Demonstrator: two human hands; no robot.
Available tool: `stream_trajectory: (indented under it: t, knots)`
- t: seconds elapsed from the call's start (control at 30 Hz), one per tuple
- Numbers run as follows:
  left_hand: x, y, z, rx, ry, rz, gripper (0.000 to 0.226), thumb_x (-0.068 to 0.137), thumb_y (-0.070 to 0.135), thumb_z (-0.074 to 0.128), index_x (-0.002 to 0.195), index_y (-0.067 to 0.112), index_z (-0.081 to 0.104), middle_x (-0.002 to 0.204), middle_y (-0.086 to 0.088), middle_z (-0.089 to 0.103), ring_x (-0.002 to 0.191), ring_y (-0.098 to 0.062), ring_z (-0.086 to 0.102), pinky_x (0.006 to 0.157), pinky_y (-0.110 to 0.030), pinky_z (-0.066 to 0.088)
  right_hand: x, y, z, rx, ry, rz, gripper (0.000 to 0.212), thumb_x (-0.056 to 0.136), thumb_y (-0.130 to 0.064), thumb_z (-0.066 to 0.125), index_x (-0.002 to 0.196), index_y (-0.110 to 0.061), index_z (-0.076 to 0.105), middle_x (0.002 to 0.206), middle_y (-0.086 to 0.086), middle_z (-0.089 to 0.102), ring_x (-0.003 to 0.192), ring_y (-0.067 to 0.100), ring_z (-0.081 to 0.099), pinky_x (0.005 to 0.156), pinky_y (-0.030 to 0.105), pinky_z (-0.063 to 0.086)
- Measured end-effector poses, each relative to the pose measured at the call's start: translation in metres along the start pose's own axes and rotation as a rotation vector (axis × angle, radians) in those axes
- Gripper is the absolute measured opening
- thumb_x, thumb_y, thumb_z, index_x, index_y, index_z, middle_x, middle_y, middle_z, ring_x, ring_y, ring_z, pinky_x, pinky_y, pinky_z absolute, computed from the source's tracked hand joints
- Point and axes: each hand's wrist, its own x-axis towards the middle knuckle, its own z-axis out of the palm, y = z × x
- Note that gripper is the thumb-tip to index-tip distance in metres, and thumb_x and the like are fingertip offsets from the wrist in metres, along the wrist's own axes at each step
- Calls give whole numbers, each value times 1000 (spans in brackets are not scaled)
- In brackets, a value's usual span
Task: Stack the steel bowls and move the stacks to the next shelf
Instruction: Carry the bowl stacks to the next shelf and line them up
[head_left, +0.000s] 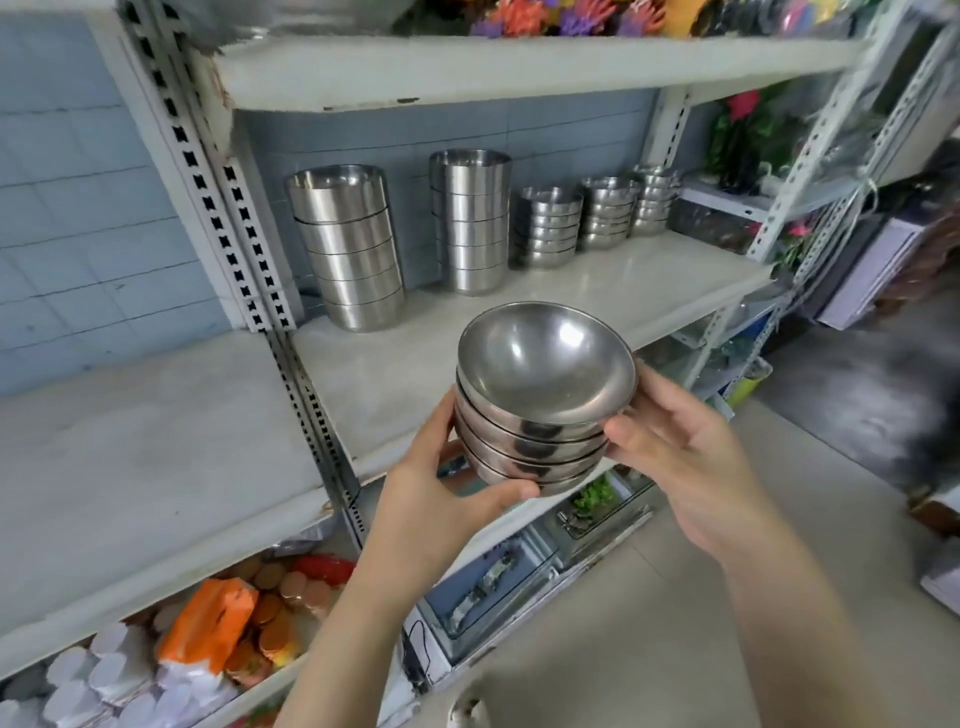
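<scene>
A stack of several round steel bowls (540, 395) is held in the air in front of the white shelf (415, 374). My left hand (441, 493) cups the stack from below and the left, thumb under its base. My right hand (685, 457) presses against its right side. On the back of this shelf stand two tall stacks of straight-sided steel bowls (348, 254) (470, 221) and three lower stacks of small round bowls (545, 228) (608, 213) (654, 200). To the left lies the neighbouring shelf (130, 452), bare and white.
A perforated metal upright (291, 364) divides the two shelves. Packets and white cups (156, 670) fill the lower left shelf, boxed goods (493, 577) the lower right. An upper shelf board (519, 67) overhangs. Tiled floor (675, 649) lies to the right.
</scene>
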Motion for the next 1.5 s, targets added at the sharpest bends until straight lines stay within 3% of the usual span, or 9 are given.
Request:
stream_trajectory:
  t: [0.33, 0.5, 0.6, 0.7, 0.87, 1.13, 1.3, 1.37, 1.5]
  knots:
    - [152, -8, 86, -99, -53, 5, 104, 52, 51, 86, 145, 38, 41, 124, 14, 65, 115, -2, 61, 100, -35, 53, 120, 27, -103, -30, 69, -8, 87, 63, -55, 87, 138, -23, 57, 136, -3, 65, 129, 18, 58, 105, 50, 48]
    - [221, -7, 120, -108, -97, 28, 97, 63, 29, 91, 145, 38, 41, 122, 21, 65, 114, 6, 58, 99, -25, 52, 169, 41, -147, -55, 111, -47, 59, 75, -30, 74, 133, -26, 60, 130, -9, 68, 125, 12, 60, 103, 35, 49]
    - [246, -11, 137, -98, -123, 16, 98, 62, 30, 92, 146, 36, 41, 123, 21, 64, 114, 5, 58, 100, -28, 52, 186, 55, -172, 5, 137, -4, 61, 62, -49, 86, 120, -41, 69, 129, -12, 68, 124, 10, 62, 98, 33, 53]
    - [268, -18, 147, -74, -131, -9, 96, 60, 36, 91, 144, 35, 43, 124, 18, 64, 114, 2, 59, 99, -30, 53, 211, 65, -185, 10, 131, 28, 80, 55, -59, 90, 127, -38, 65, 134, -8, 66, 127, 14, 59, 102, 47, 51]
    - [330, -33, 193, -107, -72, -46, 91, 66, 24, 91, 143, 32, 44, 123, 18, 65, 112, 2, 62, 93, -19, 52, 276, 92, -238, -32, 37, 82, 92, 61, -53, 88, 142, -26, 53, 138, -9, 62, 130, 12, 57, 108, 55, 45]
    - [449, -44, 314, -50, 59, -126, 99, 53, 46, 92, 139, 31, 45, 122, 15, 66, 112, -5, 65, 100, -34, 52, 394, 128, -376, -30, -97, 102, 56, 76, -19, 74, 126, -36, 58, 124, -19, 69, 120, 2, 62, 107, 42, 49]
    - [506, -37, 385, 122, 108, -122, 91, 58, 35, 94, 127, 41, 35, 110, 31, 54, 110, 6, 57, 86, 0, 39, 447, 144, -463, -41, -163, 139, 65, 70, -32, 81, 130, -40, 56, 131, -18, 65, 125, -1, 58, 111, 38, 44]
    - [524, -37, 409, 186, 145, -112, 98, 52, 48, 92, 133, 34, 38, 115, 23, 56, 119, -8, 55, 96, -9, 40, 463, 149, -488, -30, -191, 150, 76, 64, -45, 87, 133, -40, 55, 132, -17, 65, 124, 0, 58, 108, 34, 46]
    - [550, -39, 442, 229, 174, -151, 118, 43, 74, 76, 143, 25, 36, 132, 1, 58, 130, -21, 49, 108, -44, 41, 489, 157, -522, -55, -218, 152, 73, 66, -34, 83, 134, -36, 55, 127, -22, 67, 122, -2, 59, 108, 31, 45]
